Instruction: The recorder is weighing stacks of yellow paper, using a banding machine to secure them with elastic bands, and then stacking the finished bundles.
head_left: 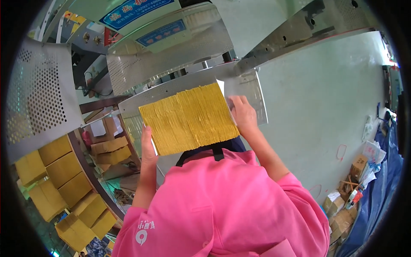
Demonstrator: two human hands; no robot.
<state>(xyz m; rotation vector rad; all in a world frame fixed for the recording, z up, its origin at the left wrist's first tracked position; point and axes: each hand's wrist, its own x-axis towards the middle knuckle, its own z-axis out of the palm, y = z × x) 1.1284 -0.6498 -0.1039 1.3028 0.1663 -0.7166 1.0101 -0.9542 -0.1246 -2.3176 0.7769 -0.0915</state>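
Right now the person in the bright pink short-sleeved shirt holds a thick stack of flat yellow cardboard sheets between both hands, pressed edge-on so that the many thin layers show as fine ribs across its face. The left hand is flat and upright against the stack's lower left corner, fingers straight and together, thumb side toward the sheets. The right hand lies on the stack's right edge near the upper corner, fingers curled over the rim and touching it. Neither hand is closed into a fist; both press inward on the stack.

The stack rests against a slanted shiny metal feed tray of a large machine, its far edge touching the tray's lower lip, and it sits just above a dark apron strap at the person's chest. Above the tray rises a curved perforated steel cover bearing a blue label, and to the left stands another perforated grey metal panel.

Down at the left edge of the scene, well apart from the hands, stacks of folded yellow cartons lie on the floor. Along the right edge, near a pale green floor, small brown cardboard boxes sit beside a blue tarpaulin.
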